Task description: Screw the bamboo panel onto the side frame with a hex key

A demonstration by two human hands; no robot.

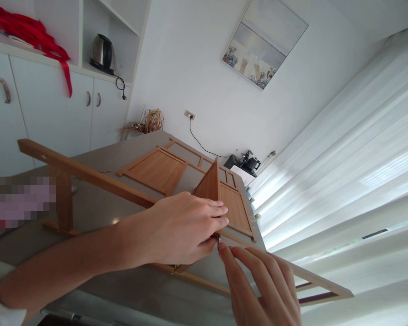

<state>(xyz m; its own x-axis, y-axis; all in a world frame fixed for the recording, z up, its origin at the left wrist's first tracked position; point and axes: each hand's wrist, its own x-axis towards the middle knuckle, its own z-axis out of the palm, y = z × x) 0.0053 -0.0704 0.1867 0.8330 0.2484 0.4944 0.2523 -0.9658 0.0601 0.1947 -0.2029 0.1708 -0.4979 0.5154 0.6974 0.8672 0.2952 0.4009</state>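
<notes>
A wooden frame stands on its side on the grey table, its long rail running under my arm to the right. My left hand is closed over that frame near its middle, fingers on the wood and thumb below. Beside the thumb sits a small, thin metal piece, too small to tell whether it is a screw or a hex key. My right hand pinches at its lower end with thumb and index finger. An upright wooden panel rises just beyond my left fingers.
Flat wooden panels lie farther back on the grey table. A black coffee machine stands by the wall. White cabinets with a kettle are at left, white curtains at right. A blurred patch covers the left edge.
</notes>
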